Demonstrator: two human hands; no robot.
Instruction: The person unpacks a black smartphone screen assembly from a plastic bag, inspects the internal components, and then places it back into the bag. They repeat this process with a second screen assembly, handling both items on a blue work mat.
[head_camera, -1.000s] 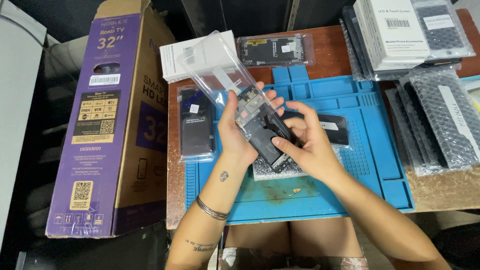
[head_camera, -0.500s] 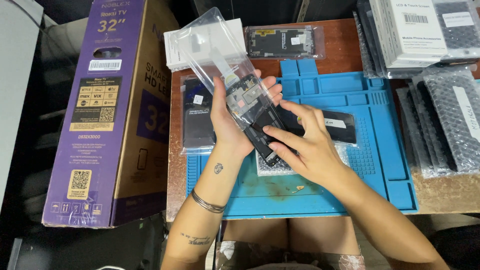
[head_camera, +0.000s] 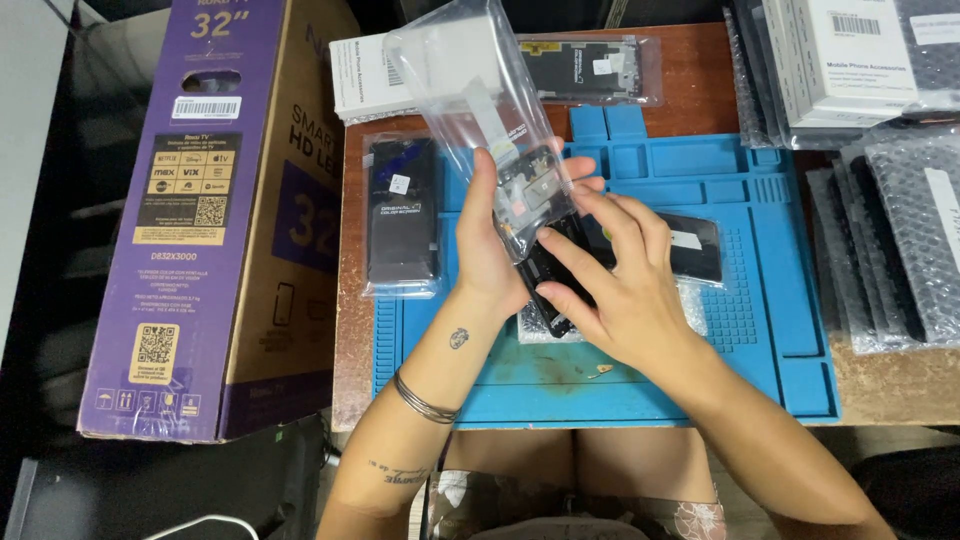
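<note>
Centre of frame: both hands work one clear plastic bag (head_camera: 470, 110) with a black phone screen part (head_camera: 545, 265) half inside it. The left hand (head_camera: 490, 250) is closed around the bag's lower end, thumb on the near side, holding it tilted toward the upper left so the open mouth faces the other hand. The right hand (head_camera: 620, 290) pinches the black part's lower end where it sticks out of the bag, fingers curled under it; that grip likely steadies the part as it slides through the bag mouth. Bag and part are lifted above the blue work mat (head_camera: 780, 330), not resting on it.

Count on the table:
- Two more bagged black parts lie flat, one at the mat's left edge (head_camera: 402, 215), one at upper centre on the wooden table (head_camera: 590, 68).
- One further dark part (head_camera: 695, 245) lies on the mat just right of the hands, partly hidden.
- One white box (head_camera: 360, 80) sits behind the raised bag.
- A stack of bubble-wrap sleeves (head_camera: 900, 230) fills the right edge; count unclear.
- White boxes (head_camera: 850, 50) upper right, at least one.

One purple television carton (head_camera: 190, 220) stands at the left, off the table.
</note>
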